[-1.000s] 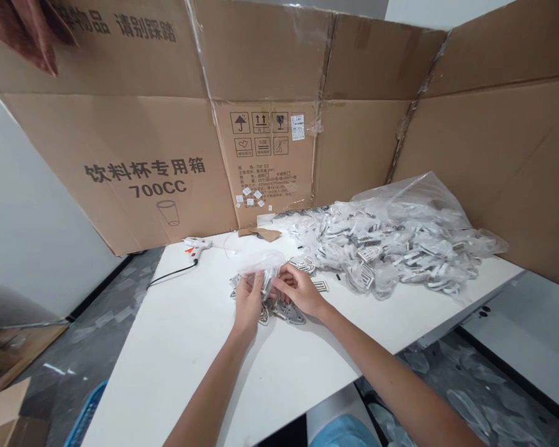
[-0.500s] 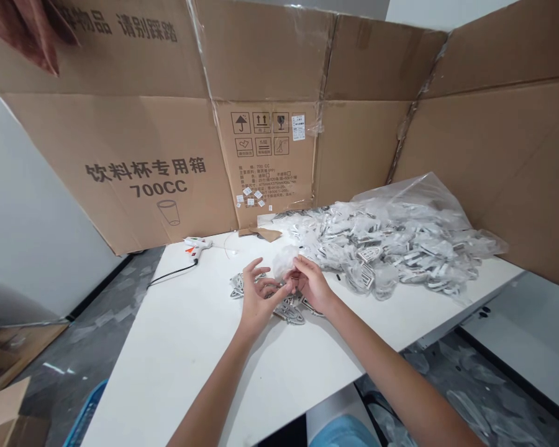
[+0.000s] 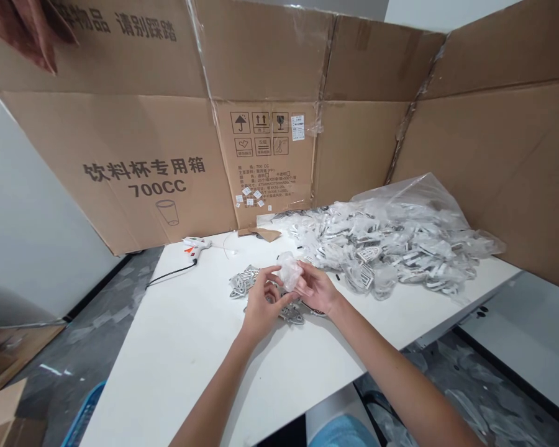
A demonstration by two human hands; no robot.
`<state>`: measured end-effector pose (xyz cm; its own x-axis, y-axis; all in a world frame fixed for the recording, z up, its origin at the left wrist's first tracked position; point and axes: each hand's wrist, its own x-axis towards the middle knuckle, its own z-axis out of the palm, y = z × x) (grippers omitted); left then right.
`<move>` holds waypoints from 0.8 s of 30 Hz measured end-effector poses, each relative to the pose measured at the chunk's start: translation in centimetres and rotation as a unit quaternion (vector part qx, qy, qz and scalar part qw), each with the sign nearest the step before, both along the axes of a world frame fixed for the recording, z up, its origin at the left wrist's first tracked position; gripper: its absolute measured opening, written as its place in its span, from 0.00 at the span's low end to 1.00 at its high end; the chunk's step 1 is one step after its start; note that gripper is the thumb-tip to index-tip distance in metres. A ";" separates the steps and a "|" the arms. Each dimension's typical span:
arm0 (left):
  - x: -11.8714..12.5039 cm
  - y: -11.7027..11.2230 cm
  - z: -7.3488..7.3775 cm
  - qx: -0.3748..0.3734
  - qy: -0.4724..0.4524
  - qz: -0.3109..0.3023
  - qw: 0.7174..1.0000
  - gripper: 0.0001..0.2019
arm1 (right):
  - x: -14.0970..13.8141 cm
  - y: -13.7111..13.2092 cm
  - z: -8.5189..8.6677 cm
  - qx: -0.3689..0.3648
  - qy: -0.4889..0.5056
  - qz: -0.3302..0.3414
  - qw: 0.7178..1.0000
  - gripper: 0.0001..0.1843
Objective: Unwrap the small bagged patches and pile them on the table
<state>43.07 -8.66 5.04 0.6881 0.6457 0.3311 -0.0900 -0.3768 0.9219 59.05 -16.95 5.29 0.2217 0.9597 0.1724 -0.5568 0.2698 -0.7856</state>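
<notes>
Right hand (image 3: 317,288): fingers narrow, pinching plastic wad (image 3: 289,271) above table middle. Left hand (image 3: 263,300): fingers curled beside wad; grip unclear. Wad: one, clear, held up over small patch pile (image 3: 242,282) beneath hands. Plastic bag (image 3: 417,195): one, clear, spilling heap of patches (image 3: 382,248), too many to count, kept far side, leaving front of white table (image 3: 190,372) free for handwork. Glue gun (image 3: 195,245): one, set aside left, cord trailing. Opened carton (image 3: 121,161): one, upright behind table as backing wall.
</notes>
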 end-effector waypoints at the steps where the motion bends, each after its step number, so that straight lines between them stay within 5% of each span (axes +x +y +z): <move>1: 0.0 0.0 0.0 0.006 0.007 -0.003 1.000 0.29 | 0.2 -0.1 -0.1 0.009 0.013 0.012 1.000 0.21; 6: -0.1 0.5 -0.4 0.138 0.071 0.042 0.987 0.05 | 1.1 -0.5 -0.5 0.021 0.040 0.040 0.998 0.21; 11: -0.3 0.7 -1.2 0.283 0.123 0.070 0.949 0.06 | 1.3 0.0 -0.5 0.024 0.064 0.025 0.997 0.21; 14: -0.5 0.6 -1.4 0.348 0.123 0.066 0.927 0.16 | 2.0 -1.7 0.0 0.017 0.064 -0.008 0.998 0.20; 17: -0.6 0.5 -1.4 0.355 0.124 0.061 0.925 0.13 | 4.6 -7.8 0.2 -0.001 0.051 -0.067 0.996 0.13; 19: -0.6 0.4 -1.4 0.344 0.124 0.069 0.928 0.12 | 7.1 -14.1 -0.3 -0.080 -0.013 -0.147 0.986 0.12; 23: -0.3 -0.1 -1.5 0.337 0.120 0.089 0.930 0.13 | 9.3 -27.7 -2.0 -0.370 -0.210 -0.148 0.893 0.21; 24: -0.2 -0.3 -1.5 0.335 0.119 0.094 0.930 0.13 | 8.8 -30.5 -2.4 -0.389 -0.261 -0.231 0.853 0.23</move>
<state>42.89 -8.95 3.53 0.6897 0.4649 0.5551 0.2121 -0.8627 0.4590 67.82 -47.47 2.91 0.6956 0.6592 -0.2857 -0.0526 -0.3499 -0.9353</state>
